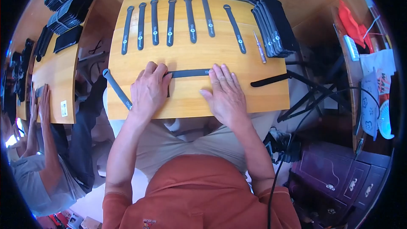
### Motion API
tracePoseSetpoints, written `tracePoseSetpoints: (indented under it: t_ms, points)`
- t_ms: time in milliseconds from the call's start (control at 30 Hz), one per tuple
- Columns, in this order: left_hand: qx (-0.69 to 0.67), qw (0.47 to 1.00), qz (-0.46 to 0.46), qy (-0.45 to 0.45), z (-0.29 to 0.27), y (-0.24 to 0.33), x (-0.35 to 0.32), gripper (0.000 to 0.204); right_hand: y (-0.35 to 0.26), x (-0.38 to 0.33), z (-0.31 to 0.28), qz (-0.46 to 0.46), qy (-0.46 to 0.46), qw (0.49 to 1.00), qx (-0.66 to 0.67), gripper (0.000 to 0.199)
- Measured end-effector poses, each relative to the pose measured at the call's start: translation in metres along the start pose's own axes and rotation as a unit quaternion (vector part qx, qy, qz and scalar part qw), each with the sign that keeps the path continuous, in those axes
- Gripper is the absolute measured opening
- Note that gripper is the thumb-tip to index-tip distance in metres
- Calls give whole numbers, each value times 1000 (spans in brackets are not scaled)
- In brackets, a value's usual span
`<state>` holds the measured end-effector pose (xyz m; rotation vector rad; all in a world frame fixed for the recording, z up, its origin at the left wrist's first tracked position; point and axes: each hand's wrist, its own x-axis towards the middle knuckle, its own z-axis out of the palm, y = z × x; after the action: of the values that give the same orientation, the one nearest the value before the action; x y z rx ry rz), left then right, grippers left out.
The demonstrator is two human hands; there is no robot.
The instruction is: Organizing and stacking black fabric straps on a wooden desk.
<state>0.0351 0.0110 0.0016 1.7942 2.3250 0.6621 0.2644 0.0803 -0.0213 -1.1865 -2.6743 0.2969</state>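
Grey strap [189, 73], ends hidden by left hand [149, 87], its grip unclear, and flat, open right hand [226, 95]

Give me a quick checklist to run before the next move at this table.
1. Right hand laid flat over the right part of the dark strap: ok.
2. Left hand at that strap's left part: ok.
3. Grip under the left fingers: cannot tell, hidden.
4. Seven upper straps spaced apart: ok.
5. Loose gray strap well clear of the left wrist: not ok, its lower end is right beside it.
6. Pointed tool away from both hands: ok.
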Motion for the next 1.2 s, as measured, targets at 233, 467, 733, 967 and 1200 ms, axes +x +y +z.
tracePoseSetpoints:
  t_ms: [233,467,733,967,1200]
  points:
    - [122,981,148,37,14,11,-19,42,3,-2,5,-6,25,1000,9,67]
    - [142,981,120,-61,2,5,-32,66,3,-2,1,8,30,999,21,66]
    - [101,985,112,-79,4,-7,-37,71,5,-3,5,-6,48,998,46,66]
    - [108,985,106,-84,4,-2,-36,71,12,-10,-8,-3,72,990,120,53]
    - [108,986,115,-56,7,-2,-41,73,64,-35,-43,28,218,973,-67,29]
